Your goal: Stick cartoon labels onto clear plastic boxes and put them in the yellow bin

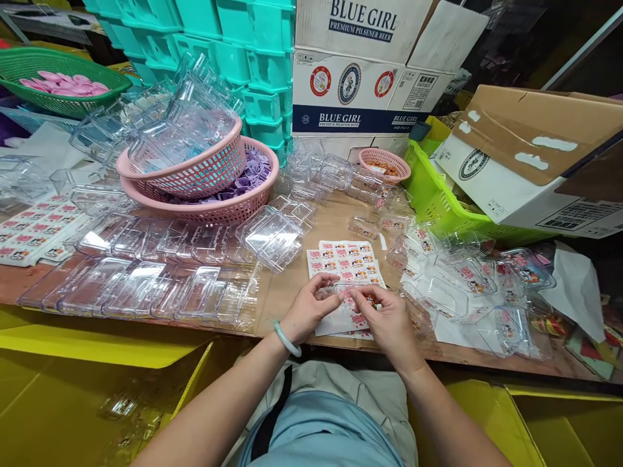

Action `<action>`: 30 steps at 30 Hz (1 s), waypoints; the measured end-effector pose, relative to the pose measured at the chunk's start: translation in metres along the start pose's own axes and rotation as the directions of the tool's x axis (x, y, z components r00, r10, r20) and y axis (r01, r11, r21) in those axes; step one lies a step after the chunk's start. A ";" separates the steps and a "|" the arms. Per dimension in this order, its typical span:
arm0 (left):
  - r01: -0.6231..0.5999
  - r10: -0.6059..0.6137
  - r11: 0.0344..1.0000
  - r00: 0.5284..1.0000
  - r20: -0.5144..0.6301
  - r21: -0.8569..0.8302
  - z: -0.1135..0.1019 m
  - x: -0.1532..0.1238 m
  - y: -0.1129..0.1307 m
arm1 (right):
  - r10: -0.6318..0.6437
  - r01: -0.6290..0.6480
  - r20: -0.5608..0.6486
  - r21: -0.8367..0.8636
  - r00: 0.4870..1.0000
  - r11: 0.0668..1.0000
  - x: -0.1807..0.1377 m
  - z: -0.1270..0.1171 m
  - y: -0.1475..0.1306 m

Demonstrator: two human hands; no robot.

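My left hand (307, 305) and my right hand (389, 321) meet over the near edge of the table. Both pinch a small clear plastic lid (351, 293) with a red sticker on it. A pale green bangle (287, 338) circles my left wrist. Under and just beyond my hands lies a sheet of red and white stickers (346, 259). Clear lids with stickers on them (467, 279) are piled to the right of my hands. Rows of plain clear lids (146, 285) lie overlapping to the left.
Two stacked pink baskets (204, 181) hold clear boxes and purple parts. A green basket (48, 65) of pink pieces sits far left, a lime crate (433, 194) with cardboard boxes at right. Teal crates (233, 32) and beer cartons (370, 65) stand behind. Yellow bins (97, 389) sit below.
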State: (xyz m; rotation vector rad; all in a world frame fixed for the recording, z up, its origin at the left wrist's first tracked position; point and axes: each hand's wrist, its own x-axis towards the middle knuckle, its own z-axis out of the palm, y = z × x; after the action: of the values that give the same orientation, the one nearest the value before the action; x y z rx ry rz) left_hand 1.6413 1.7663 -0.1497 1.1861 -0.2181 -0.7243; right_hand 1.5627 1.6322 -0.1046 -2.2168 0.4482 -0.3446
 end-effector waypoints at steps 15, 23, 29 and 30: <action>-0.174 0.180 0.983 0.977 0.116 -0.061 0.015 -0.021 0.021 | 0.025 -0.130 0.340 0.287 0.940 0.949 0.009 -0.041 0.017; -0.217 0.248 0.962 0.947 -0.206 0.163 -0.010 -0.009 -0.007 | -0.238 0.205 -0.089 -0.282 0.967 0.937 0.106 -0.085 0.034; -0.092 0.183 0.959 0.925 -0.332 0.269 -0.025 0.008 -0.023 | -0.354 0.136 -0.160 -0.722 0.921 0.679 0.184 -0.062 0.075; -0.071 0.143 0.973 0.932 -0.332 0.219 -0.025 0.011 -0.020 | -0.347 0.123 -0.164 -0.729 0.924 0.674 0.186 -0.060 0.075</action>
State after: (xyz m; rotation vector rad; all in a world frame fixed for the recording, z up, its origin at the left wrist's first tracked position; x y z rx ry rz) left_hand 1.6546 1.7746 -0.1795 1.4647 -0.0613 -0.3922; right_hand 1.6914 1.4678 -0.1082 -3.0236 0.5022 -0.7518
